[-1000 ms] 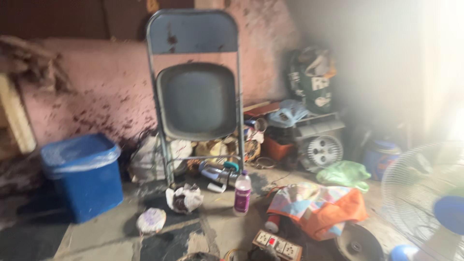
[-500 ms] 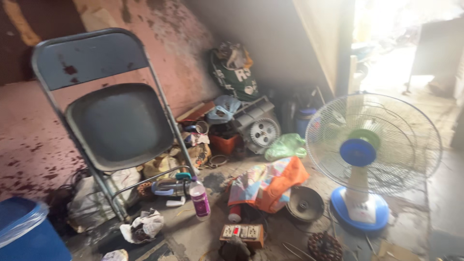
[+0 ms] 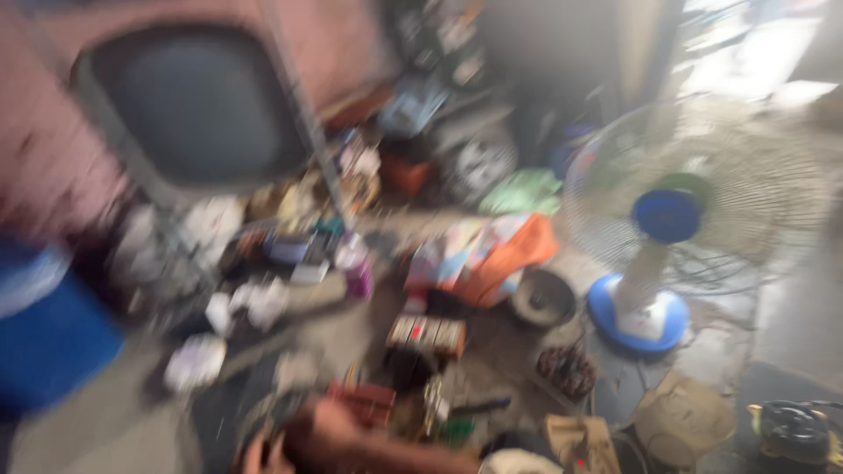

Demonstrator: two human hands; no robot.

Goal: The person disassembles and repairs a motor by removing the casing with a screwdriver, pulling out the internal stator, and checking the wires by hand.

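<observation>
While the head view is smeared with blur, a hand [image 3: 320, 439] shows at the bottom edge, reaching in low over the littered floor [image 3: 114, 430]. Which hand it is, and whether its fingers [image 3: 263, 455] are curled, slack or gripping anything, I cannot tell. Just past the fingers lies a small red box [image 3: 364, 401], seemingly touching the hand, though the blur hides the contact. Farther beyond the fingers sits a power strip [image 3: 428, 334], and beyond that an orange cloth bundle [image 3: 492, 259] and a pink-capped bottle [image 3: 356, 268]. Off to the right of the fingers stands a blue fan [image 3: 663, 237], with a dark bowl [image 3: 543, 298] between it and the strip. Far ahead leans a folding chair [image 3: 193, 105]; to the left is a blue bin [image 3: 48, 338].
</observation>
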